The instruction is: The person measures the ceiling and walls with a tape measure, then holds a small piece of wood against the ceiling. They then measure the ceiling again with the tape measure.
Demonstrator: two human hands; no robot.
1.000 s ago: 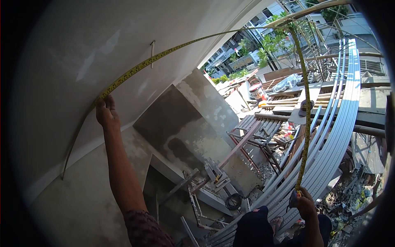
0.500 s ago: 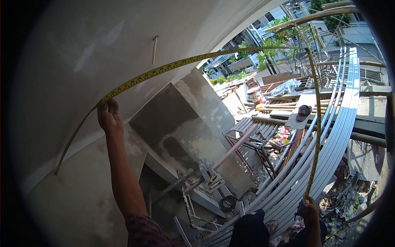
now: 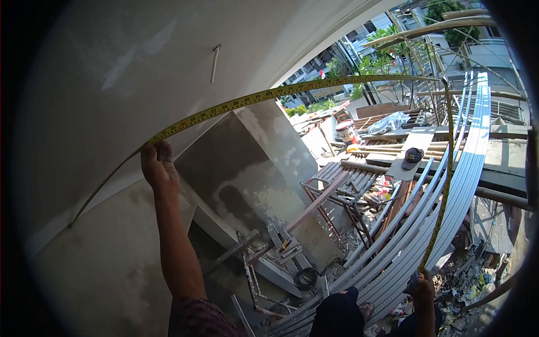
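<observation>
My left hand [image 3: 160,165] is raised at the left, its fingers closed on the yellow tape measure [image 3: 247,100] close to the ceiling [image 3: 129,62]. From there the blade runs down to the wall's upper edge at far left. To the right it arches across the view, bends sharply near the top right and drops to my right hand [image 3: 422,285]. That hand, low at the right, is wrapped round the tape measure's case, which its fingers partly hide.
Long grey metal channels [image 3: 393,275] curve along the right. A dark cap [image 3: 413,157] lies on a board. Scaffold frames [image 3: 331,202], a black wire coil [image 3: 307,278], a paint bucket [image 3: 346,130] and bamboo poles [image 3: 432,27] surround the area. Rubble lies at lower right.
My left hand has moved slightly right and down in view. The arch of the blade has flattened, and its sharp bend has shifted right and down. Both hands still hold the tape measure.
</observation>
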